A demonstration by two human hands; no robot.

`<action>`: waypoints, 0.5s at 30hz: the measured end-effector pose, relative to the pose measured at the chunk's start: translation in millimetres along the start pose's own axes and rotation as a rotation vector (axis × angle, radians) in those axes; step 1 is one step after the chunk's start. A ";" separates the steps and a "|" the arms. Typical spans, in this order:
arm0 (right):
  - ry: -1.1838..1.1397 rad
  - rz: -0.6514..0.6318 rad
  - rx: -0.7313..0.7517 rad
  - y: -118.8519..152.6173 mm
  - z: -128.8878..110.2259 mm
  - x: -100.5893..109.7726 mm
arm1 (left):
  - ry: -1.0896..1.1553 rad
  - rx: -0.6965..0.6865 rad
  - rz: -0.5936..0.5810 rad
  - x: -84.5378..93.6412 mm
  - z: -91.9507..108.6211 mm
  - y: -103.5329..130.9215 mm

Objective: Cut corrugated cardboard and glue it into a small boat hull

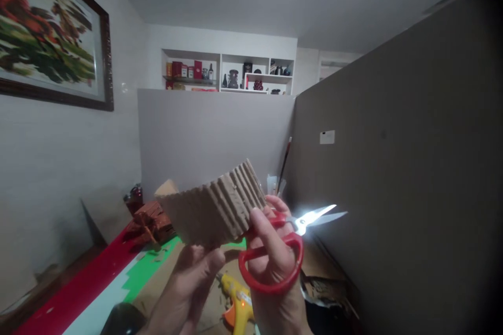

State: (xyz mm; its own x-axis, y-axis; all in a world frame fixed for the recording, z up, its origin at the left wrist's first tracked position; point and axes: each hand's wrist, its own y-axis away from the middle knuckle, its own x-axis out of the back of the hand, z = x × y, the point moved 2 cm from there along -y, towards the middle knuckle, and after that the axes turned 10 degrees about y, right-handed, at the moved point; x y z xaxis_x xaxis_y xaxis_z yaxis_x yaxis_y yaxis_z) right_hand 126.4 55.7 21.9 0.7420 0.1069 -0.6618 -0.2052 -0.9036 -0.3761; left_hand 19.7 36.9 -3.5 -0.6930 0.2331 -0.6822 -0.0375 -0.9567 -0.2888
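Note:
A piece of corrugated cardboard (pixel 208 209) is held up in front of me, its right part showing bare ridges and its left part still covered by smooth paper. My left hand (pixel 192 277) grips its lower edge from below, thumb against the near side. My right hand (pixel 275 251) pinches the right end of the cardboard between thumb and fingers. Red-handled scissors (pixel 271 285) hang on that same hand, the handle loops around its fingers, with the blades slightly apart and pointing right. Below the hands lies a yellow glue gun (pixel 240 301) with an orange trigger and a small lit light.
Reddish-brown model pieces (pixel 151 222) stand at the left of the table, near a green and red surface (pixel 100 272). Cardboard scraps (pixel 326 290) lie at lower right. Grey partitions (pixel 220 131) close off the back and right. A dark round object (pixel 123 319) sits at the bottom left.

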 end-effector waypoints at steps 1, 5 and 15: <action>0.003 -0.003 0.009 1.5 0.5 0.2 | 0.012 -0.039 0.027 1.0 -1.6 1.1; 0.043 -0.006 0.000 7.3 5.5 -2.4 | -0.028 -0.167 0.136 6.5 -0.7 5.6; 0.318 -0.437 -0.169 14.7 30.9 -11.2 | 0.125 -0.221 0.315 3.5 44.1 7.2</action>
State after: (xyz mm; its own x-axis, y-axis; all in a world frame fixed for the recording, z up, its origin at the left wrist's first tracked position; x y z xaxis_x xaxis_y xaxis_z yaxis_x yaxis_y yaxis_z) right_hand 95.4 54.0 3.7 0.8961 0.3793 -0.2305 0.2498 -0.8602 -0.4445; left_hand -14.8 23.1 21.7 -0.5525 -0.0330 -0.8329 0.3278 -0.9273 -0.1808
